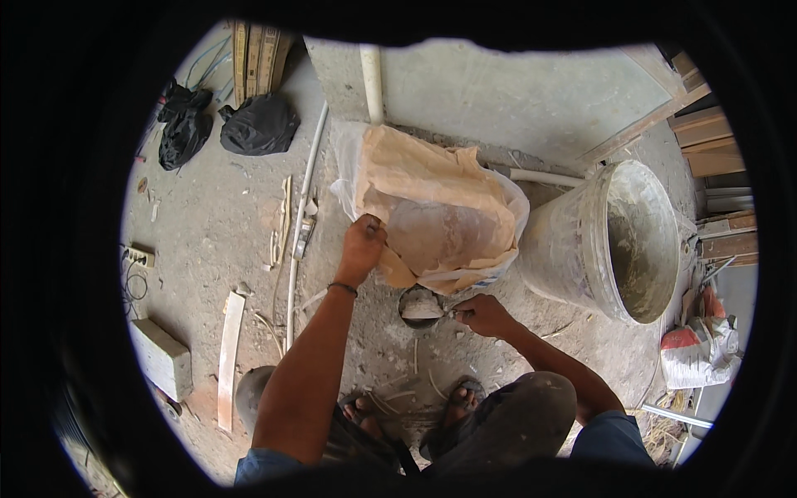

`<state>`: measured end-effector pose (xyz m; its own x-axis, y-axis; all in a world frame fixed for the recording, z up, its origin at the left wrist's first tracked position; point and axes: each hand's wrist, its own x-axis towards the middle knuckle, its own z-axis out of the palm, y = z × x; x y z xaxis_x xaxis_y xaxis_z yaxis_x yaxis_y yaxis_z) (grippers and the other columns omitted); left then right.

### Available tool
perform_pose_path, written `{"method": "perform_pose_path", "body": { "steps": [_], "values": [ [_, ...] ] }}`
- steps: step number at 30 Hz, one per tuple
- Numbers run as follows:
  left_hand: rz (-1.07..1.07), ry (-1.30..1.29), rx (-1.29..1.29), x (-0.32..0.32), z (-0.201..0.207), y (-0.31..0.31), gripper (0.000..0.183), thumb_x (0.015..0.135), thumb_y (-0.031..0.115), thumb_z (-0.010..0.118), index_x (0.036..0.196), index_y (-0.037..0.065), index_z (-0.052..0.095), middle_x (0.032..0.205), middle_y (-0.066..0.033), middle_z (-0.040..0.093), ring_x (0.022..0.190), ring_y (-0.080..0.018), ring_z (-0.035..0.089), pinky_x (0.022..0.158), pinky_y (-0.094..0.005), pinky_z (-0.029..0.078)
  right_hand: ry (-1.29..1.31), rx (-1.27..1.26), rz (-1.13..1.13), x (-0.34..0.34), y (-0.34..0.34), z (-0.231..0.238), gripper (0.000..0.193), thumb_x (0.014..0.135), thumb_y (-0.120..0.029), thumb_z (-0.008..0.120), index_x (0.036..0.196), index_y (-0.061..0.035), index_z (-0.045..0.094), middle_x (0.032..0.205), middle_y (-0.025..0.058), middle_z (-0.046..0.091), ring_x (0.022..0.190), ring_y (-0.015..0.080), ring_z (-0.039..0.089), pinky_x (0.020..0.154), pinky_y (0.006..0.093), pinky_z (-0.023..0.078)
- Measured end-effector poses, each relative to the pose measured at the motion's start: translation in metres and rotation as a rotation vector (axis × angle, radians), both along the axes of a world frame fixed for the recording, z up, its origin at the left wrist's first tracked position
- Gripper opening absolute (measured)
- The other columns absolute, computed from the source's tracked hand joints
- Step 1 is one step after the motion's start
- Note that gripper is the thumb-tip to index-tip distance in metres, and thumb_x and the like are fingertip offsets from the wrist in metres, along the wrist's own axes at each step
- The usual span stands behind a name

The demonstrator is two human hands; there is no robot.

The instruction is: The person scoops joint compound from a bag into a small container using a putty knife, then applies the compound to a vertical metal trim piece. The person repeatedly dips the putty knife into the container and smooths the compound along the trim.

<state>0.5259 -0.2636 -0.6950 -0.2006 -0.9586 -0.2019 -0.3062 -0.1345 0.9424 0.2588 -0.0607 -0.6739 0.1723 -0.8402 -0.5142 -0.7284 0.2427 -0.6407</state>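
Observation:
In front of me stands an open brown paper bag [415, 166] with a clear plastic layer around it and greyish powder inside. My left hand [363, 247] is closed on the bag's near left edge, its fingers gathering the paper. Just below the bag's near side, my right hand [484, 317] grips the short handle of a small round dark scoop [421, 309], which looks like a little saucepan. Pale powder fills much of the scoop. The scoop is close to the bag's lower edge; I cannot tell whether they touch.
A large, mortar-crusted bucket [556, 241] leans at the right. Black plastic bags [261, 124] lie far left, near a long pale pipe [307, 191]. A concrete block [162, 358] and a wooden strip [231, 361] are at left. A red-and-white sack [701, 353] sits at right.

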Motion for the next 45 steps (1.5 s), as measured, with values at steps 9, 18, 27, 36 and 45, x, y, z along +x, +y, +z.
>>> {"method": "perform_pose_path", "body": {
  "steps": [9,18,27,36,45],
  "values": [
    [-0.032,0.034,0.008,0.001,0.003,0.001,0.011,0.094,0.006,0.066,0.099,-0.003,0.066,0.085,-0.0070,0.065,0.078,-0.0137,0.060,0.072,-0.0320,0.051,-0.316,0.429,-0.379,-0.010,0.000,0.011,0.018,0.096,-0.016,0.069,0.097,0.0009,0.078,0.076,0.0056,0.070,0.055,0.0101,0.053,0.048,0.0291,0.040],
    [-0.043,-0.009,-0.029,0.003,0.002,0.002,0.016,0.088,0.007,0.067,0.100,-0.004,0.068,0.083,-0.0191,0.072,0.078,-0.0301,0.072,0.073,-0.0397,0.056,-0.474,0.487,-0.454,-0.017,0.012,0.006,0.017,0.097,-0.016,0.068,0.097,-0.0009,0.076,0.075,0.0063,0.069,0.050,0.0099,0.049,0.044,0.0286,0.037],
    [-0.074,-0.034,-0.114,0.009,-0.001,0.006,0.009,0.092,0.006,0.066,0.096,-0.002,0.065,0.080,-0.0093,0.066,0.074,-0.0164,0.062,0.068,-0.0342,0.052,-0.273,0.158,-0.080,-0.024,-0.015,0.116,0.031,0.096,-0.019,0.072,0.121,-0.0014,0.074,0.097,0.0106,0.075,0.087,0.0206,0.068,0.080,0.0363,0.056],
    [-0.083,-0.073,-0.137,0.006,-0.001,0.003,0.009,0.091,0.005,0.066,0.094,-0.003,0.064,0.080,-0.0097,0.065,0.075,-0.0162,0.062,0.069,-0.0357,0.052,0.635,-0.283,0.103,0.037,-0.122,0.098,0.045,0.091,-0.006,0.062,0.136,-0.0014,0.061,0.136,0.0250,0.061,0.130,0.0443,0.058,0.103,0.0526,0.052],
    [-0.166,0.048,-0.128,0.005,0.010,-0.004,0.004,0.095,0.003,0.063,0.093,-0.001,0.062,0.083,-0.0044,0.064,0.077,-0.0105,0.058,0.068,-0.0309,0.050,0.523,-0.526,-0.062,0.041,-0.142,0.006,0.034,0.094,-0.022,0.061,0.125,-0.0207,0.072,0.122,0.0126,0.073,0.118,0.0327,0.069,0.098,0.0480,0.055]
  ]
}}
